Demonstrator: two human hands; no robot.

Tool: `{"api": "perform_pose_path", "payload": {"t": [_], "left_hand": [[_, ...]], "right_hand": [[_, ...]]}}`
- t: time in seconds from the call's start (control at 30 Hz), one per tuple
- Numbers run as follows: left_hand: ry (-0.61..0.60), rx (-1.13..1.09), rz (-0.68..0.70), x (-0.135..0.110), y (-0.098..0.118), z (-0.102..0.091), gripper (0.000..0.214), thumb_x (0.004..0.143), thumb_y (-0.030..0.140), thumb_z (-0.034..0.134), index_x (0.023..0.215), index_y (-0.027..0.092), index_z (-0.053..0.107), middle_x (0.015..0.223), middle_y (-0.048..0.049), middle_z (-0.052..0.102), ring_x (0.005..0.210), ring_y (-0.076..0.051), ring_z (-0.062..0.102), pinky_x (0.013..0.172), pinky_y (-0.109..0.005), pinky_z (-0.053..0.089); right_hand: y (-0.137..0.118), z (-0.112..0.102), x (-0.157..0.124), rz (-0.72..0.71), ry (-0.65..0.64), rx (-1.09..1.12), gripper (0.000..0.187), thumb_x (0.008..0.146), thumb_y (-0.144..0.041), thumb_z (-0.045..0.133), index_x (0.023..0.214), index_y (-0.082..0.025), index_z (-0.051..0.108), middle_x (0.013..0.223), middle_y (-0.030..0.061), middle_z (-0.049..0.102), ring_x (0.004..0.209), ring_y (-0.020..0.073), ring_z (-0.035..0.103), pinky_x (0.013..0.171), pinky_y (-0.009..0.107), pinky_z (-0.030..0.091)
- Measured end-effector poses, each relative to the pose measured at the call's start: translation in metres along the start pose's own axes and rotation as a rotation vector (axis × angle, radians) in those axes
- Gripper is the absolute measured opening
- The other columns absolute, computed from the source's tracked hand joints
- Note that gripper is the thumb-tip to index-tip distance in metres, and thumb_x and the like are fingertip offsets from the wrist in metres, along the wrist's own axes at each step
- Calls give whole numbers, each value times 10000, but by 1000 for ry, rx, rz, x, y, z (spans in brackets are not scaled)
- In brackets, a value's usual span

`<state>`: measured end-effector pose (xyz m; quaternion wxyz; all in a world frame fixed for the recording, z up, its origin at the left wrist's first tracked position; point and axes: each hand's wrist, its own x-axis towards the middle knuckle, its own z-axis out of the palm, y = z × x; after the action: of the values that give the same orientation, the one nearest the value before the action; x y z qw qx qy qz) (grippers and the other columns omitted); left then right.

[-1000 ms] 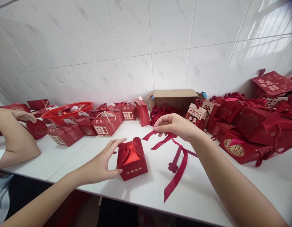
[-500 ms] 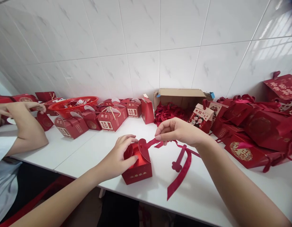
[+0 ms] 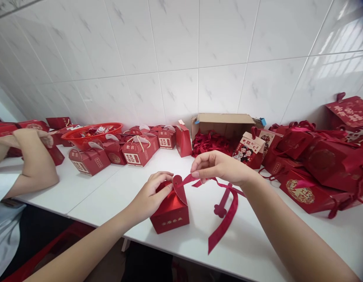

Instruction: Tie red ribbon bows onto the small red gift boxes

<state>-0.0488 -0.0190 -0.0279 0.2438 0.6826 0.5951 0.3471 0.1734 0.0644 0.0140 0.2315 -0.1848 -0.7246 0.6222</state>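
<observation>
A small red gift box (image 3: 169, 217) with gold characters stands near the table's front edge, its rounded top flaps folded inward. My left hand (image 3: 153, 194) grips the box from the left, thumb and fingers on its flaps. Between the thumb and fingertips of my right hand (image 3: 213, 167) is a dark red ribbon (image 3: 224, 227), which runs to the hole in the upright right flap. Its loose length trails over the table to the right. Beside it lies a dark red strip with a flower-shaped end (image 3: 220, 210).
Behind are finished-looking red boxes (image 3: 141, 150), a red basin (image 3: 91, 133) of wrapped sweets and a cardboard carton (image 3: 225, 118) of ribbons. Red boxes (image 3: 325, 168) are heaped on the right. At the far left, another person's arm (image 3: 34, 164) rests on the white table (image 3: 93, 199).
My left thumb has moved up, and the box's top flaps have folded closer together. My right hand keeps its pinch on the ribbon. The view has shifted slightly.
</observation>
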Motion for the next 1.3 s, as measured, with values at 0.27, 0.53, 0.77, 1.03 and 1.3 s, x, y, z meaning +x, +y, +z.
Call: {"api": "perform_pose_path", "payload": {"t": [0.27,0.53,0.77,1.03,1.3], "left_hand": [[-2,-109,3,4,0,2,233,820,384,476,846,219,639,1100,-72,620,1042,-249,563,951,-392,425],[45,-76,-20,6,-2,5,203,793,363,503,826,210,633,1124,-83,608,1093,-269,541,957,-410,414],[126,-85,12,5,-1,7,184,769,363,525,710,206,601,1042,-76,636,972,-238,597,892,-365,447],[230,-476,-41,7,3,10,144,787,314,487,698,200,491,1211,-47,589,983,-228,592,818,-353,484],[235,-427,129,-2,-2,2,129,854,341,501,891,229,553,1321,-39,509,1218,-245,468,994,-364,391]], "right_hand": [[9,-11,3,36,14,-83,162,701,-276,734,804,-169,669,756,-3,665,659,91,607,627,228,521],[10,-11,4,35,-100,-79,156,733,-265,714,824,-154,654,779,13,675,697,91,600,671,236,516],[8,-10,2,47,-103,-173,188,726,-321,720,817,-163,675,788,22,676,732,118,616,726,275,508],[14,17,10,-53,88,-377,338,837,-472,570,1068,-239,652,1182,66,607,1070,231,542,888,359,439],[20,42,23,-197,82,-23,245,847,-411,571,761,-182,577,699,-13,522,629,103,462,601,241,391]]}}
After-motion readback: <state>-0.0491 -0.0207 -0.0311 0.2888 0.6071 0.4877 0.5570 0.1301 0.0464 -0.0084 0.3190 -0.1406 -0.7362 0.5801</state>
